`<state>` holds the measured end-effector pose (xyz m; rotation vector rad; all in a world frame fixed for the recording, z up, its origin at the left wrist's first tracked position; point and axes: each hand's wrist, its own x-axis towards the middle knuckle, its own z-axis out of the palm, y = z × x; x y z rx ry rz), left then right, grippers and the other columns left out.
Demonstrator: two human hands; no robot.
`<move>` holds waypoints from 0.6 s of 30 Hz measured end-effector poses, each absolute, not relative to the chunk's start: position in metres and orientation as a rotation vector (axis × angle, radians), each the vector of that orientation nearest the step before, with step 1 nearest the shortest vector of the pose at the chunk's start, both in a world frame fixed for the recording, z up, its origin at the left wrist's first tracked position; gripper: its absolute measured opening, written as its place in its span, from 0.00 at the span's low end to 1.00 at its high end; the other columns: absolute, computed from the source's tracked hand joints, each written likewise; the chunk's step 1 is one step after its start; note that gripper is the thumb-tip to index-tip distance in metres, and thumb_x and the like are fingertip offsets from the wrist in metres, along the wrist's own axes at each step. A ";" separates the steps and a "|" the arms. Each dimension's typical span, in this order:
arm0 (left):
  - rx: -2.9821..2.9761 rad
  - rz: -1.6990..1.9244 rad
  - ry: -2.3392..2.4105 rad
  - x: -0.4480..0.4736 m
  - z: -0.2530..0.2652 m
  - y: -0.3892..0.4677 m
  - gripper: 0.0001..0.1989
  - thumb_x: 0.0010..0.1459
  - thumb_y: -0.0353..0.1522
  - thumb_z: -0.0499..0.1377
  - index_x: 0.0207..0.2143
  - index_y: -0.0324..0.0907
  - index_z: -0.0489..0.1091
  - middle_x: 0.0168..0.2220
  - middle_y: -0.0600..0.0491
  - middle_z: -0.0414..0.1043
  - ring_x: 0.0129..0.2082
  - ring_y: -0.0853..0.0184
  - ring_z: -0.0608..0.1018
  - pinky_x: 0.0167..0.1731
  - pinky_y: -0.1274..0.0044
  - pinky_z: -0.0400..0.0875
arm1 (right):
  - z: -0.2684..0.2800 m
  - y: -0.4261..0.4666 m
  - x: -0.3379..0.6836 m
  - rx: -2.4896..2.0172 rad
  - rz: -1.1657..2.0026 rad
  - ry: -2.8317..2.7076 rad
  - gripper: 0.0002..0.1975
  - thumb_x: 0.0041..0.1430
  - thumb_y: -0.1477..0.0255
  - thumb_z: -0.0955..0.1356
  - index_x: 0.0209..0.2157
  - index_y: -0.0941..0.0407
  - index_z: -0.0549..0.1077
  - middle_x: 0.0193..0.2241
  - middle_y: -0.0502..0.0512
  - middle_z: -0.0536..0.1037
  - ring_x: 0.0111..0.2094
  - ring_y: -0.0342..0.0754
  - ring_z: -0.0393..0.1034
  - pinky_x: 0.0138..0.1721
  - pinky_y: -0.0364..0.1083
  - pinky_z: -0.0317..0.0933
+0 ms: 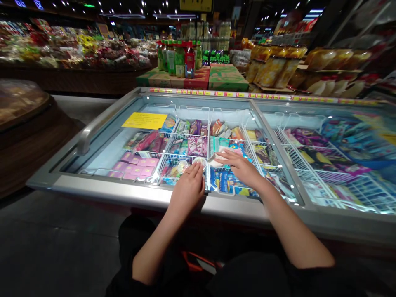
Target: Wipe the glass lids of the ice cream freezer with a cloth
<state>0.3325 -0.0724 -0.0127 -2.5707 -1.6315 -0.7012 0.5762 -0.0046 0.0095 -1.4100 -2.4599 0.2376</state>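
In the head view a chest freezer [102, 187] with a glass top stands in front of me. My left hand [190, 183] rests at its near edge, fingers stretched out together over the glass, near a round white-rimmed tub [199, 161]. To its right, my right hand [238, 163] lies over the glass with its fingers extended. A pale shape by its fingertips may be a reflection; I cannot tell. Under the glass, wire baskets hold pink boxes [136, 170], blue packets [227, 180] and purple-and-white packets [197, 145]. Neither hand visibly grips anything.
A yellow notice [144, 121] lies on the left of the glass, near a curved grey handle [85, 138]. Behind the freezer, bottles [180, 60] stand on green and red boxes [229, 77]. Jars [267, 70] are stacked at right. A round wooden display [24, 152] stands left.
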 end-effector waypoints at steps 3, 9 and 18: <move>-2.567 -0.707 -1.644 0.333 -0.013 -0.073 0.24 0.72 0.28 0.53 0.67 0.37 0.69 0.69 0.40 0.69 0.71 0.53 0.71 0.71 0.62 0.68 | 0.009 0.016 0.584 -1.559 0.192 -2.382 0.34 0.68 0.82 0.58 0.69 0.44 0.71 0.72 0.46 0.66 0.75 0.58 0.56 0.75 0.68 0.50; -2.567 -0.689 -1.631 0.331 -0.014 -0.071 0.24 0.72 0.28 0.52 0.67 0.39 0.68 0.69 0.41 0.69 0.71 0.55 0.71 0.72 0.63 0.66 | 0.019 0.058 0.534 -1.654 0.086 -2.387 0.26 0.76 0.68 0.61 0.71 0.55 0.69 0.73 0.57 0.65 0.75 0.59 0.55 0.76 0.60 0.48; -2.547 -0.531 -1.650 0.339 -0.002 -0.070 0.24 0.71 0.26 0.51 0.65 0.33 0.72 0.68 0.38 0.70 0.69 0.52 0.73 0.72 0.62 0.67 | 0.017 0.022 0.570 -1.476 0.278 -2.481 0.28 0.80 0.63 0.54 0.71 0.54 0.68 0.73 0.52 0.65 0.76 0.53 0.51 0.76 0.58 0.48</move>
